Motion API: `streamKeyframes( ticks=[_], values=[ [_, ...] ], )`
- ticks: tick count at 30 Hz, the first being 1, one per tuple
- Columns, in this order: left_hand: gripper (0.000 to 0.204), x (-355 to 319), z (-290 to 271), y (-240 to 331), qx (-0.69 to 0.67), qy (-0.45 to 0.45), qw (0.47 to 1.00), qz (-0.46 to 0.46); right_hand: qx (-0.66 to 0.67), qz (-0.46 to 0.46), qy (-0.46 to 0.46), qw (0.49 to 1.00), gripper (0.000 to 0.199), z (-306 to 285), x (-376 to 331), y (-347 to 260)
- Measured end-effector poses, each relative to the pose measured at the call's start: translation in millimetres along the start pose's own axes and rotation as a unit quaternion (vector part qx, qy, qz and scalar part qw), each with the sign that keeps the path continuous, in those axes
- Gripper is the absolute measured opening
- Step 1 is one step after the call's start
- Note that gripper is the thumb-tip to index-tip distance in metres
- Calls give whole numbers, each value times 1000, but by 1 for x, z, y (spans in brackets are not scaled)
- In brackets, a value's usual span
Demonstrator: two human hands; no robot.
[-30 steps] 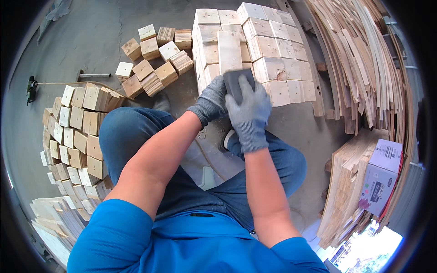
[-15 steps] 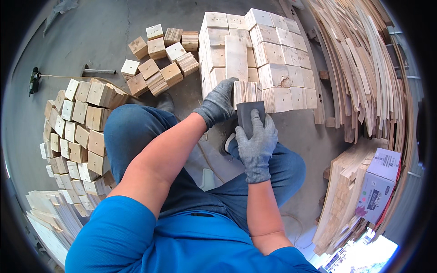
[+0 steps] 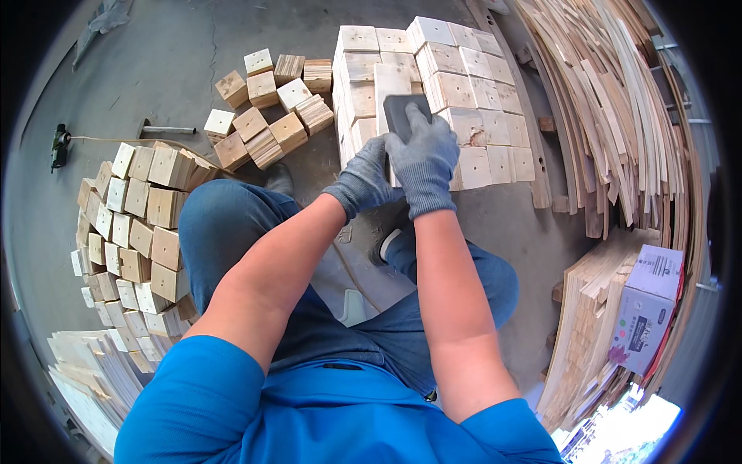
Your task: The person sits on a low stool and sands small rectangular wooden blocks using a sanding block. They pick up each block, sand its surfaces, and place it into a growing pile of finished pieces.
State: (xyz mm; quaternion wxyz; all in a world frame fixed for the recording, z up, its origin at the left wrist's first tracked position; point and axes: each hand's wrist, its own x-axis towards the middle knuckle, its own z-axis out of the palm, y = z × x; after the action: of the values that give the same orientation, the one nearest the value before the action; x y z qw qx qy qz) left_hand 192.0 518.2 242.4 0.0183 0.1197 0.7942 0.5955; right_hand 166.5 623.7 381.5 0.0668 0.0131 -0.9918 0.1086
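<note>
1 dark grey, flat rectangular pad (image 3: 397,116), held in the grey-gloved right hand (image 3: 425,151), at the near side of 1 stack of pale wooden blocks (image 3: 452,89). 1 grey-gloved left hand (image 3: 363,174), just beside; its hold is hidden, cannot tell.

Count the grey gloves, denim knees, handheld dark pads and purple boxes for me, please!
Grey gloves: 2 (left hand, right hand)
Denim knees: 2
Dark pad: 1
Purple box: 1
Total: 6
</note>
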Motion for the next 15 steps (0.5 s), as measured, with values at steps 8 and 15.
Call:
streamKeyframes(
  ticks=[8, 15],
  values=[
    [87, -2, -5, 17, -14, 28, 999, 7, 23, -24, 18, 999, 72, -7, -139, 46],
    [95, -2, -4, 5, 31, 29, 999, 2, 38, -1, 30, 999, 67, -4, -88, 32]
  ],
)
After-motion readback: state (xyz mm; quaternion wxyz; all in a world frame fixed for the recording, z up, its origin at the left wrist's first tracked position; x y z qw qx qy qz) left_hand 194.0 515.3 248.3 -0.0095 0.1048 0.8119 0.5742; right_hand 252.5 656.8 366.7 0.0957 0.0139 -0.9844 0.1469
